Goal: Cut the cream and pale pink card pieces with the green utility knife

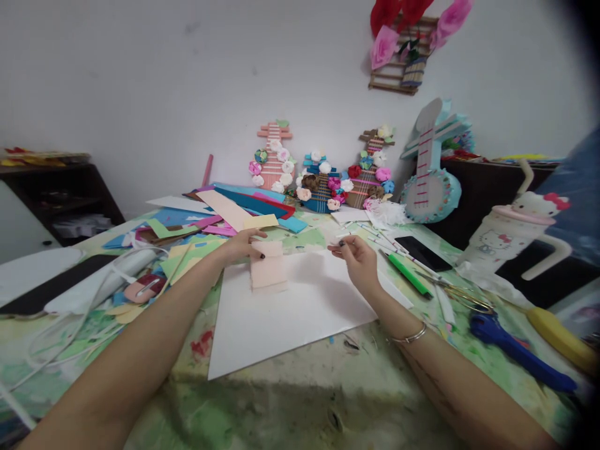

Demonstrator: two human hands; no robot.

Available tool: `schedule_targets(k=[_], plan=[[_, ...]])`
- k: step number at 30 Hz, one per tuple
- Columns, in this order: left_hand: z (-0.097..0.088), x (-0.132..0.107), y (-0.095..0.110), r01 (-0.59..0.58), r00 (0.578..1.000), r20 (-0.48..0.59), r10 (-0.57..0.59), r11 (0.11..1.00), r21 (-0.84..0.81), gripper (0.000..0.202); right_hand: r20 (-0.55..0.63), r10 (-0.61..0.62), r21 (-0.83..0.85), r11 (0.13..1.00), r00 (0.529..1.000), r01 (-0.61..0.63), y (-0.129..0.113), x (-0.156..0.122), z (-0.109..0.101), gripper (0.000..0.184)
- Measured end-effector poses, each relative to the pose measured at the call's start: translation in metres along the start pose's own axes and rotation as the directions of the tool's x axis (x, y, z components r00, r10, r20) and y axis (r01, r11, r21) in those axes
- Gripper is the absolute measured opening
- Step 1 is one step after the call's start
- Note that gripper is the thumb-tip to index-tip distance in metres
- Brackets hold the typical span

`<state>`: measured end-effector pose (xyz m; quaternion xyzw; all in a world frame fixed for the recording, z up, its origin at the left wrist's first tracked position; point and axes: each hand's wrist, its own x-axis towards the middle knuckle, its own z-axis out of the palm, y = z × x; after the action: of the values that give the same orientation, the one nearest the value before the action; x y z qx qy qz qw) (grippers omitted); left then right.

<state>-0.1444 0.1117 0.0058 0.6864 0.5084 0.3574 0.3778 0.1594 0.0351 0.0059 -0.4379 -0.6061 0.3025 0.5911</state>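
A sheet of white board [285,319] lies on the table in front of me. On its upper left part rests a folded piece of pale pink crepe paper [269,275]. My left hand [240,245] is at the paper's upper left corner, thumb and fingers apart, the thumb touching the paper. Above the board's right side, my right hand [360,257] has its thumb and fingertips pinched together. Whatever is between them, if anything, is too small to make out.
Coloured paper strips [225,209] are heaped behind the board. To the right lie a green cutter [407,275], a phone [423,252], scissors [462,294], a blue-handled tool [520,353] and a white tumbler [497,234]. Flower-decorated instrument models [320,184] stand by the wall. A white cable [77,337] runs left.
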Motion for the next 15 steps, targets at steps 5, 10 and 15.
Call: schedule_targets(k=[5, 10, 15], plan=[[0.006, 0.003, -0.006, -0.109, 0.992, -0.045, 0.120, 0.973, 0.205, 0.024, 0.409, -0.010, -0.226, 0.968, 0.913, 0.112, 0.001, -0.009, 0.003, 0.008], [0.033, -0.007, 0.010, -0.374, 0.918, -0.007, 0.396, 0.872, 0.318, 0.020, 0.532, 0.014, -0.315, 0.931, 0.847, 0.183, 0.007, -0.008, 0.002, 0.018], [0.072, -0.040, 0.041, -0.647, 0.763, 0.230, 0.604, 0.709, 0.280, 0.045, 0.488, 0.036, -0.343, 0.927, 0.872, 0.154, 0.015, -0.004, -0.001, 0.011]])
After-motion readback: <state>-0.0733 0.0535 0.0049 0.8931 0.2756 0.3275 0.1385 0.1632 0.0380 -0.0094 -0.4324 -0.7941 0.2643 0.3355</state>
